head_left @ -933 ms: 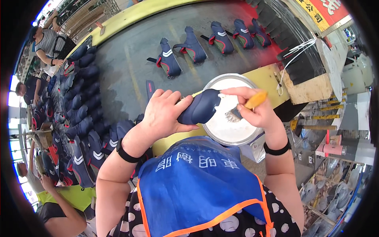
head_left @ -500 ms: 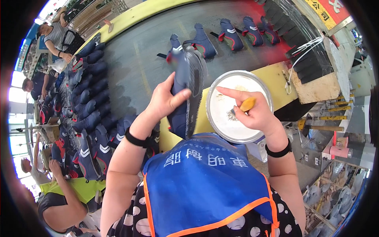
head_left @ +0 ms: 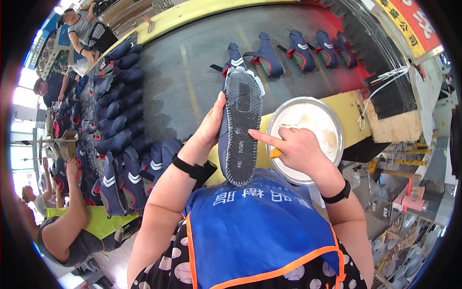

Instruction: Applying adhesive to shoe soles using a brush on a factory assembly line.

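Observation:
My left hand (head_left: 211, 123) is closed on the side of a navy shoe upper (head_left: 223, 153), turned with its dark, stitched underside (head_left: 242, 127) facing me. A whitish wet coating rims the far end of that underside. My right hand (head_left: 301, 150) holds a yellow-handled brush (head_left: 275, 153) in its curled fingers; its bristles are hidden. The right index finger stretches out, its tip at the right edge of the underside, about halfway along. Beneath my right hand stands a round metal-rimmed pot (head_left: 340, 139) of white liquid with brownish patches.
Several navy shoe uppers (head_left: 302, 50) line the far side of the dark conveyor belt (head_left: 168, 72). More uppers (head_left: 115, 111) are crowded at the left. A yellow ledge (head_left: 349, 115) runs along the belt's near side. White cables (head_left: 390, 74) hang at the right. Co-workers (head_left: 62, 231) are at the left.
The shoe upper has turned so its underside faces me fully. My right hand has moved left from over the pot, bringing its index finger to the underside's edge.

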Demonstrator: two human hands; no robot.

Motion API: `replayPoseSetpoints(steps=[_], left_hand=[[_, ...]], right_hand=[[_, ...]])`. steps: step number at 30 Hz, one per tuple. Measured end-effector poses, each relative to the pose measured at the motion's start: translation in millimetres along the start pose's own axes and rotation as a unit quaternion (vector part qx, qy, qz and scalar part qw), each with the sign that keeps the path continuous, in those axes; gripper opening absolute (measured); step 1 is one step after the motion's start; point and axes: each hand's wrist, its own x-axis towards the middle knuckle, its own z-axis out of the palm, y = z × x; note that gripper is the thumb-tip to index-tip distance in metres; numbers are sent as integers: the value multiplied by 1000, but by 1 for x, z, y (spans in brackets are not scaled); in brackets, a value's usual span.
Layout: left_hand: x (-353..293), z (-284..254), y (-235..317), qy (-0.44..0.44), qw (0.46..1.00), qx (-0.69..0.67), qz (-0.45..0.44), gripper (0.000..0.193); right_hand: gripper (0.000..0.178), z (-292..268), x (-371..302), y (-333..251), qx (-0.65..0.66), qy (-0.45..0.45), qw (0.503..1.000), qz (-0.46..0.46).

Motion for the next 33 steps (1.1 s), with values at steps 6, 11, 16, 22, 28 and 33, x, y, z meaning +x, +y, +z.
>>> replayPoseSetpoints(steps=[6,11,16,22,28,33], left_hand=[[31,-83,16,77,997,19,-13,75],[91,-197,18,227,948,220,-20,70],[159,-264,36,342,793,504,12,97],[200,-241,40,352,622,685,-144,81],[145,-301,96,444,421,791,-18,25],[28,-334,226,595,236,767,51,97]], right_hand=[[61,4,-13,32,136,64,974,170],[40,19,-60,71,213,269,886,313],[37,19,-88,82,241,326,803,437],[32,8,-94,79,208,329,768,508],[23,22,-75,106,220,301,796,477],[14,24,-46,94,193,306,814,454]])
